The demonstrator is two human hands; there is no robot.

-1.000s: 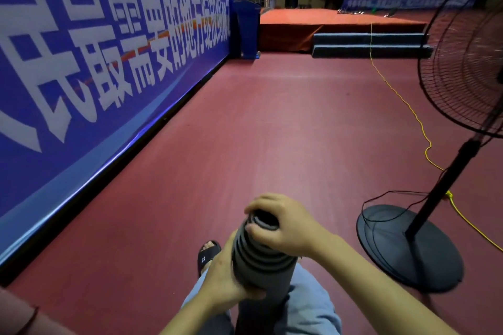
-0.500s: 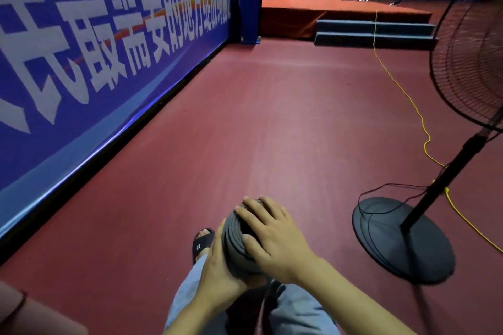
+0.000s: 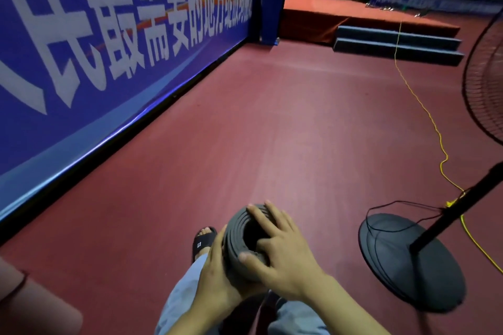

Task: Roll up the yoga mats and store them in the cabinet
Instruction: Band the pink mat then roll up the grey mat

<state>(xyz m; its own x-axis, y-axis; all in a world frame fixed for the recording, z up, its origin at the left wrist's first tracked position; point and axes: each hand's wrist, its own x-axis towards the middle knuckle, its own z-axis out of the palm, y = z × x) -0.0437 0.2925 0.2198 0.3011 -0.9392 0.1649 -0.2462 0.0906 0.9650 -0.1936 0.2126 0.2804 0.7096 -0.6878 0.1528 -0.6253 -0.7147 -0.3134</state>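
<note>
We have the rolled yoga mat (image 3: 239,236) standing on end between our knees, its spiral end facing up at us. Our left hand (image 3: 217,277) wraps the side of the roll from the left, palm against the outer layer and fingers curled under and around it, so it grips the mat. Our right hand (image 3: 283,258) lies over the top end, fingers spread and fairly straight across the coiled edges, the thumb pressing on the near rim; it presses rather than clasps. The mat is dark grey, its layers showing as rings around a hollow core, and it sits low in the view, just in front of our light blue trousers (image 3: 185,296).

Just beyond the left hand our foot in a black sandal (image 3: 204,241) rests on the dark red floor (image 3: 272,130). To the right, near the mat but apart from it, stands the round black base of a pedestal fan (image 3: 408,261), its pole leaning up to the right, with part of the wire cage at the right edge. A thin black cord loops over the base, and a yellow cable (image 3: 424,106) runs from the pole away across the floor towards the far end of the hall.

Along the left runs a tall blue banner (image 3: 109,35) with large white characters. At its far end stands a blue padded block (image 3: 269,13), and beyond that a low red platform (image 3: 340,13) with grey steps (image 3: 397,43) in front of it
</note>
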